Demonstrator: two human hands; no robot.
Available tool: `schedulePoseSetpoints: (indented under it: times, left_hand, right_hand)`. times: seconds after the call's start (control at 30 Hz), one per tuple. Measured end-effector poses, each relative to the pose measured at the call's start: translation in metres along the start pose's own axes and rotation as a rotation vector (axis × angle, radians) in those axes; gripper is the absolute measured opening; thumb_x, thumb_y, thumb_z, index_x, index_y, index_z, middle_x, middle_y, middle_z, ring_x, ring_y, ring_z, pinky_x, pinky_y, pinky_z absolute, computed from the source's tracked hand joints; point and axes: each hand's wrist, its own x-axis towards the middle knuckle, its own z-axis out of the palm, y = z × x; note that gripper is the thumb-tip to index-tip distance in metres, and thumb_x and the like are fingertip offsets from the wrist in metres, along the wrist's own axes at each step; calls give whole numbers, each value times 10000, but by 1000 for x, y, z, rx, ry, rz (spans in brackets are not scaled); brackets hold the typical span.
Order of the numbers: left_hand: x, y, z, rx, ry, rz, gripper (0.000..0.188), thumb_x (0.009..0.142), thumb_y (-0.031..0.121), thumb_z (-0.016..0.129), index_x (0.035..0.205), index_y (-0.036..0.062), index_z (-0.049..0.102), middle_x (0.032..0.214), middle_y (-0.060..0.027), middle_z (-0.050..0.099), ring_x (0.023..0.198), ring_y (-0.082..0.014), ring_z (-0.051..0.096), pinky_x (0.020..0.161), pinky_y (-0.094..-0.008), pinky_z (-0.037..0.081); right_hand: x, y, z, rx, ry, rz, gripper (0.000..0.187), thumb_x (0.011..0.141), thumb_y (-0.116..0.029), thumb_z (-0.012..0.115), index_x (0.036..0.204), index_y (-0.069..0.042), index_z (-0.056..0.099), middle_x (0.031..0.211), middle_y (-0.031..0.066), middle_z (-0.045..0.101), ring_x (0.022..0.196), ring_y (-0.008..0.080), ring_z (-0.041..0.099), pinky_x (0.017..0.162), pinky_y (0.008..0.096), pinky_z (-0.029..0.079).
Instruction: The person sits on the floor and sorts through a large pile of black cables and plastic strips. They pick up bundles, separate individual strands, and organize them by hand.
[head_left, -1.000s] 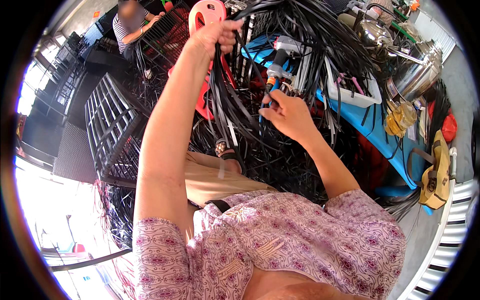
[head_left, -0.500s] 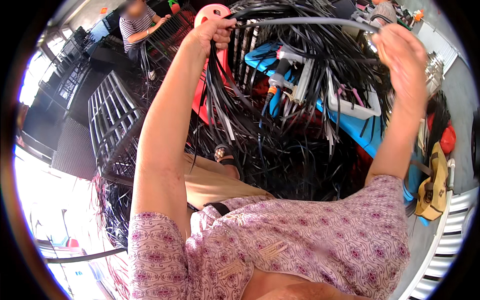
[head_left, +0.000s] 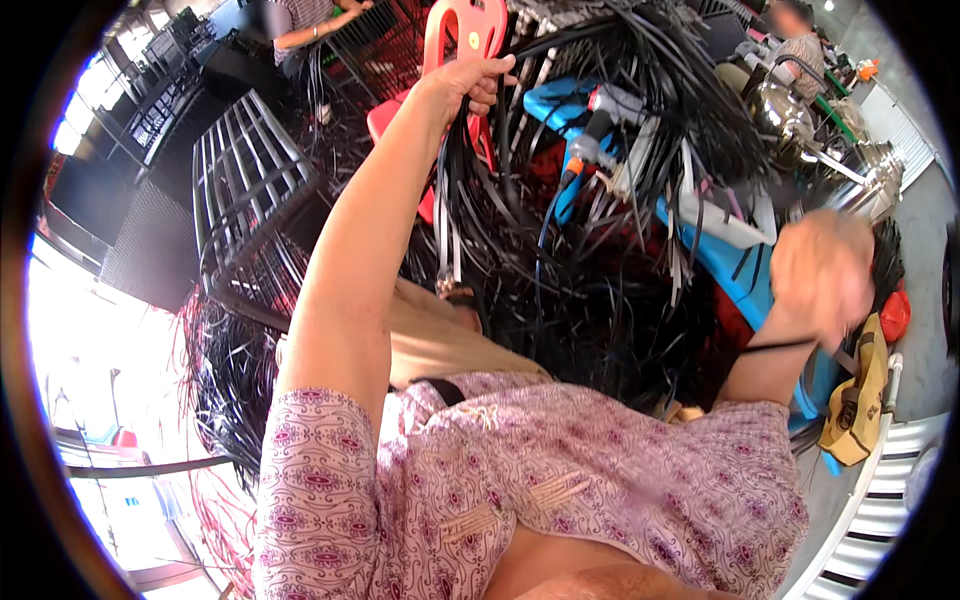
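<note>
My left hand is closed around long black plastic strips, which hang down below it beside a red plastic chair. At the right, my right hand is blurred by motion, its fingers curled in. A thin black strip juts out to the left from beneath those fingers. Between the hands lies a large heap of black strips over a blue plastic stool. A grey and black hand tool with an orange collar and a blue hose rests among them.
A white plastic tray sits on the blue stool. To the left stands a dark barred metal frame. Shiny metal pots and a tan bag are at the right. Other people sit farther back, and loose strips cover the floor.
My right hand has swung down, drawing the strip away from the raised span between my hands. My left hand keeps its hold; the view has shifted slightly.
</note>
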Motion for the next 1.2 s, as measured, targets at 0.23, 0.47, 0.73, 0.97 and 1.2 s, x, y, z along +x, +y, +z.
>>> schedulePoseSetpoints:
  times: [0.23,0.47,0.73,0.97,1.2]
  left_hand:
    - [-15,-59,11,137,93,1,447,866,370,690,620,117,415,536,26,336,430,-109,297,413,-280,238]
    - [-12,-46,33,860,443,286,532,733,432,773,761,-69,595,672,-190,638,683,-308,664,580,-391,500]
    - [-23,-25,57,1197,373,283,612,768,426,706,1038,-109,582,904,-257,672,994,-368,644,874,-435,487]
    - [6,-61,32,897,167,235,418,869,392,616,807,-19,657,671,-43,592,601,-134,525,547,-321,404]
    - [0,-87,30,993,489,616,380,908,301,545,882,-59,665,731,-255,648,745,-359,656,681,-426,501]
  right_hand:
    - [-17,76,29,-154,704,618,190,811,-180,623,852,4,604,538,-50,434,386,19,333,369,201,231]
    - [-3,213,46,-103,989,720,237,924,-250,615,832,-31,600,578,-10,511,472,63,457,432,224,329]
    - [90,318,-13,111,1467,325,240,906,-232,629,758,-60,548,600,38,572,462,90,486,427,226,363]
    - [131,357,-51,-243,1722,-35,273,928,-242,540,905,26,585,681,81,603,590,179,544,572,337,426]
    - [136,349,-44,-936,1414,231,268,932,-234,478,867,6,577,833,211,615,815,414,583,705,477,438]
